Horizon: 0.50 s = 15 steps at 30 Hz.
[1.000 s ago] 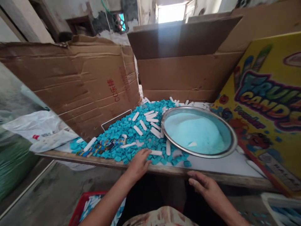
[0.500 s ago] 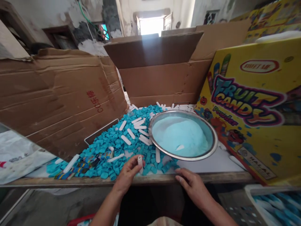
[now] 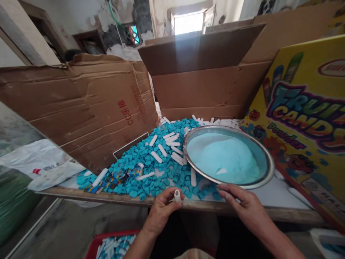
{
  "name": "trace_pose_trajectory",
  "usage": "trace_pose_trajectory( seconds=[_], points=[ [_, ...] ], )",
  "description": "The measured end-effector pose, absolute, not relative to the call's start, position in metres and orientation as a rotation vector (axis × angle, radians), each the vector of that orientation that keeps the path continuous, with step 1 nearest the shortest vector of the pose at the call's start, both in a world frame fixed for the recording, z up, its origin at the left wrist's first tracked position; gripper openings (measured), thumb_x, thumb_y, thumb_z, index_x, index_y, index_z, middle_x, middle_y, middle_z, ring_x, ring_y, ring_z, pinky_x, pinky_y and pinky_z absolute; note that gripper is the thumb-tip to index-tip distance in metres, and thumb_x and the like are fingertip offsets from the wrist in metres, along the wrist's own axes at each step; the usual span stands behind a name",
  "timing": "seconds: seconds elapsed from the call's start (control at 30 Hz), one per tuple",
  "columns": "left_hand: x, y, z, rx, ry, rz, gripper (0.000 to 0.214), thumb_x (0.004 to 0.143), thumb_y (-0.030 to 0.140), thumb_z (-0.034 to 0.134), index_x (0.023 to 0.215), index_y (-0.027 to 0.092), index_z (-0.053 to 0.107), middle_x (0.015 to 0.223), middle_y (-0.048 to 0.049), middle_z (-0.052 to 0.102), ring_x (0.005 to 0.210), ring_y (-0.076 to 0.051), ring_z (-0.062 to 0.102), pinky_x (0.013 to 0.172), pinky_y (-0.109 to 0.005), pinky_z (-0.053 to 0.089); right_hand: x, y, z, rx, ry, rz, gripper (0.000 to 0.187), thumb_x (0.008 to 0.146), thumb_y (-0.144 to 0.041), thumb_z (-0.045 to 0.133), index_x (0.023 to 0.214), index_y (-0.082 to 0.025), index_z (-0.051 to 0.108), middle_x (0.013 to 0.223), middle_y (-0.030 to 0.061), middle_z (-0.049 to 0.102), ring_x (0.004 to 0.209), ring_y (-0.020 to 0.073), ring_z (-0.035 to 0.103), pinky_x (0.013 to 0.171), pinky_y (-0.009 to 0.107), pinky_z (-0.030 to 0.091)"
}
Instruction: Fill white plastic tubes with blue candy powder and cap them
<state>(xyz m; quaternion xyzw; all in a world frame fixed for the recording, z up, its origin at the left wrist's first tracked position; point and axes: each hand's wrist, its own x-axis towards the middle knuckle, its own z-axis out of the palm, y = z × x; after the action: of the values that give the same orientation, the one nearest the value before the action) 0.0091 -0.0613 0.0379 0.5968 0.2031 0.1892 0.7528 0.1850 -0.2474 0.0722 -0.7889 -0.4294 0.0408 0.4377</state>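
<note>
My left hand (image 3: 164,208) is closed round a small white plastic tube (image 3: 177,196), held upright with its open mouth facing up. My right hand (image 3: 244,201) is at the table edge, just below the near rim of a steel basin (image 3: 270,172). Its thumb and fingertips are drawn together near the blue caps; whether anything is between them is hidden. Pale blue powder (image 3: 229,154) is heaped in the basin, with a small white piece (image 3: 221,171) lying in it. Left of the basin spreads a pile of blue caps (image 3: 145,180), with several white tubes (image 3: 156,157) scattered on top.
Cardboard walls (image 3: 107,104) stand at the left and back (image 3: 205,90). A yellow candy carton (image 3: 304,108) borders the right side. Below the wooden table edge (image 3: 107,198), a red crate (image 3: 93,248) holds tubes and caps. A white sack (image 3: 45,162) lies at the left.
The view has swung left, so the scene sits further right. My left hand still has the tube, its mouth now tipped toward me. My right hand has come closer to the basin, its fingers drawn together.
</note>
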Motion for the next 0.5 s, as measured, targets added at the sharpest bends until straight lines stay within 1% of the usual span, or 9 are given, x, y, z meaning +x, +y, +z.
trace_pose_trajectory(
  seconds=[0.07, 0.17, 0.33, 0.43, 0.5],
  points=[
    [0.009, -0.060, 0.037, 1.340, 0.453, 0.404, 0.024, 0.064, 0.024, 0.070, 0.086, 0.018, 0.067, 0.081, -0.0035, 0.066, 0.079, -0.021, 0.058, 0.075, -0.030, 0.045, 0.189, -0.250, 0.074, -1.978, -1.044, 0.093, 0.028, 0.078, -0.040, 0.049, 0.084, -0.021, 0.069, 0.082, 0.0052, 0.071, 0.074, 0.0187, 0.066, 0.068, 0.026, 0.053],
    [0.007, -0.056, 0.032, 1.342, 0.510, 0.417, 0.025, 0.062, 0.026, 0.071, 0.086, 0.019, 0.067, 0.080, -0.0026, 0.067, 0.078, -0.021, 0.059, 0.073, -0.029, 0.045, 0.192, -0.257, 0.075, -2.009, -1.011, 0.081, 0.029, 0.078, -0.041, 0.049, 0.083, -0.021, 0.069, 0.079, 0.0046, 0.071, 0.070, 0.0182, 0.066, 0.066, 0.026, 0.053],
    [0.001, -0.052, 0.025, 1.289, 0.584, 0.449, 0.032, 0.060, 0.031, 0.073, 0.089, 0.019, 0.067, 0.083, -0.0039, 0.069, 0.081, -0.022, 0.060, 0.074, -0.030, 0.045, 0.194, -0.271, 0.071, -2.066, -1.049, 0.137, 0.027, 0.079, -0.039, 0.048, 0.081, -0.022, 0.068, 0.078, 0.0033, 0.071, 0.072, 0.0184, 0.066, 0.066, 0.025, 0.052],
    [0.000, -0.052, 0.022, 1.295, 0.608, 0.435, 0.034, 0.060, 0.034, 0.074, 0.090, 0.019, 0.067, 0.082, -0.0039, 0.070, 0.082, -0.023, 0.060, 0.073, -0.029, 0.046, 0.210, -0.273, 0.073, -2.112, -1.026, 0.053, 0.029, 0.081, -0.038, 0.046, 0.085, -0.020, 0.068, 0.081, 0.0047, 0.070, 0.075, 0.0185, 0.065, 0.068, 0.025, 0.051],
    [0.000, -0.052, 0.020, 1.303, 0.605, 0.422, 0.035, 0.059, 0.036, 0.074, 0.089, 0.019, 0.067, 0.081, -0.0037, 0.070, 0.081, -0.023, 0.060, 0.073, -0.029, 0.046, 0.229, -0.266, 0.078, -2.174, -1.083, -0.011, 0.028, 0.082, -0.033, 0.044, 0.090, -0.019, 0.068, 0.085, 0.0059, 0.069, 0.078, 0.0186, 0.064, 0.070, 0.025, 0.049]
  ],
)
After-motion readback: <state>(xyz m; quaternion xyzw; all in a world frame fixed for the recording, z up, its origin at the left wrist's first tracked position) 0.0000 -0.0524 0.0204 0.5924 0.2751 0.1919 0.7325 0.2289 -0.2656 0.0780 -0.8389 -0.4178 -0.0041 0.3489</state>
